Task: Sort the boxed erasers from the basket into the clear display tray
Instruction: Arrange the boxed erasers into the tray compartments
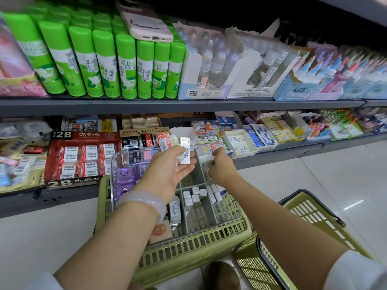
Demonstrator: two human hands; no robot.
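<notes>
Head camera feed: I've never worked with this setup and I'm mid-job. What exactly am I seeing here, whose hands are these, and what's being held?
There is no machine here: a person wears one wide-angle camera on the head, looking forward and down at their own two bare hands in a shop aisle. The left hand, with a pale bangle on its wrist, holds several small boxed erasers. The right hand reaches to the far edge of the clear display tray; what its fingers pinch is unclear. The tray, split by dividers, sits on a green basket and already holds small white boxes and purple items. A second green basket stands to the right. Behind are shelves of erasers, with green glue sticks above.
</notes>
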